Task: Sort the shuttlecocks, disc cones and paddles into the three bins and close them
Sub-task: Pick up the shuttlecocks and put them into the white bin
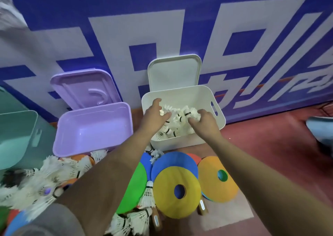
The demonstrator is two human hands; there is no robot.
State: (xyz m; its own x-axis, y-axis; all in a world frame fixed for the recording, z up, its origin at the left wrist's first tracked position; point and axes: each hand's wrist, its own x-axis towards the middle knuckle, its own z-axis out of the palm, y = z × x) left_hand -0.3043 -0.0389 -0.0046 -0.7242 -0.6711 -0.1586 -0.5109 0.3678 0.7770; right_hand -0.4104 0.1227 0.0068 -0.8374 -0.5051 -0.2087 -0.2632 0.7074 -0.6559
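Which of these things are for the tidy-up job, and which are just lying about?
For the job:
white feather shuttlecocks
flat coloured disc cones
wooden-handled paddles
white plastic bin
purple plastic bin
teal plastic bin

Just lying about:
blue-and-white wall banner
red floor
pale blue thing at the right edge, too cut off to name
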